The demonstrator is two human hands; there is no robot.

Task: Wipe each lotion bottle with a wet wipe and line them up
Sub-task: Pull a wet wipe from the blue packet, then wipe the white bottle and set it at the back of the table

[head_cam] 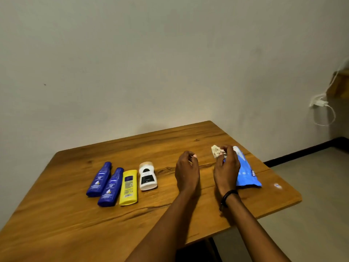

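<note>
Several lotion bottles lie side by side on the wooden table (75,214): a blue bottle (99,179), a second blue bottle (111,187), a yellow bottle (128,187) and a white bottle (147,176) with a black label. My right hand (225,168) pinches a crumpled whitish wet wipe (216,151) above the top end of the blue wipe pack (246,173). My left hand (187,172) hovers just left of it with fingers curled and holds nothing that I can see.
The table's right edge (283,208) runs close behind the wipe pack. A small white round scrap (277,185) lies near that edge. A charger and cable (321,104) hang on the wall at the right.
</note>
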